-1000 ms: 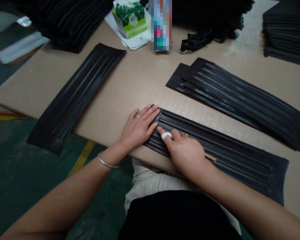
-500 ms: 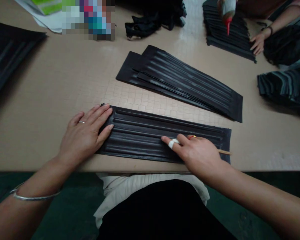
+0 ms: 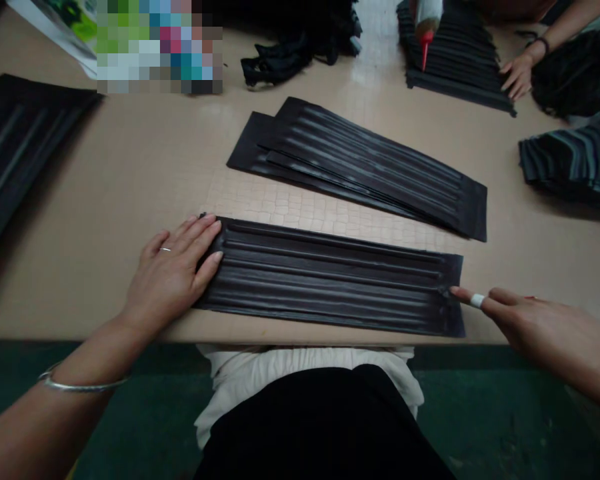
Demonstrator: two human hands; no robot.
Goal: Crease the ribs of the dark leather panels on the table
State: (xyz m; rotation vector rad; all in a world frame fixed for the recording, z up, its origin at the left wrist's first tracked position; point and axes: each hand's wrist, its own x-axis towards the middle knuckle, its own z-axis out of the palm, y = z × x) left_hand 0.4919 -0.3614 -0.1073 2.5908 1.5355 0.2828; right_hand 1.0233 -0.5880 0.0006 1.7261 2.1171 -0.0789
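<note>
A long black ribbed panel, like leather, lies flat along the near edge of the table. My left hand rests flat on its left end, fingers stretched out and thumb apart. At the panel's right end, the index fingertip of my right hand presses where the ridges stop; white tape wraps that finger. The other fingers of this hand are curled in. A thin wooden stick showed behind them a moment earlier; now the hand hides it. Just beyond lie several similar black panels, overlapping in a fanned stack.
Another black ribbed panel lies at the left. At the far right, a co-worker's hand rests by black strips, under a red-tipped bottle. Stacked dark pieces stand at the right; black scraps lie at the back.
My right hand has slid rightward along the panel, from its middle to its right end. The stick has gone out of sight. My left hand stays put. The co-worker's bottle has shifted left.
</note>
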